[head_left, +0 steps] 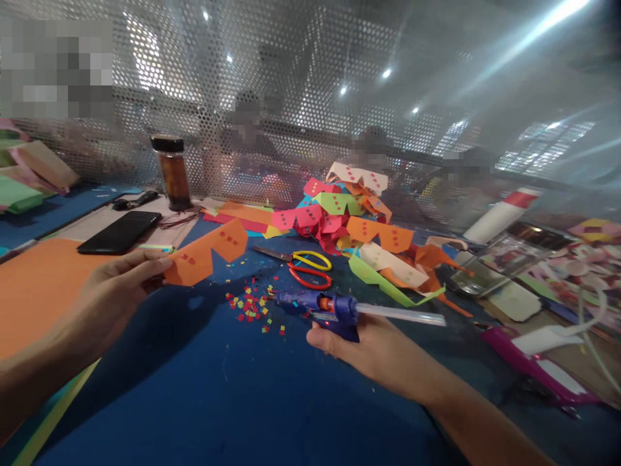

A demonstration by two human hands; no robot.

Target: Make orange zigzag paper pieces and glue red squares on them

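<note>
Between the thumb and fingers of my left hand (119,291) is an orange paper cutout (194,264), notched in the middle and dotted with small dark red squares. My right hand (373,353) is closed around the handle of a blue glue gun (301,300). A clear glue stick (400,314) sticks out of its back end. The nozzle points left, toward a scatter of tiny red, yellow and green paper squares (250,307) on the blue table (204,395). Scissors (295,262) with one yellow and one red handle loop lie just beyond the glue gun.
Similar paper cutouts (330,210) are heaped at the back. On the left are a black phone (120,233), a jar of dark liquid (172,175) and orange sheets (39,285). On the right are a clear box (490,265), a white bottle (499,217) and a magenta tool (538,366) with a cord.
</note>
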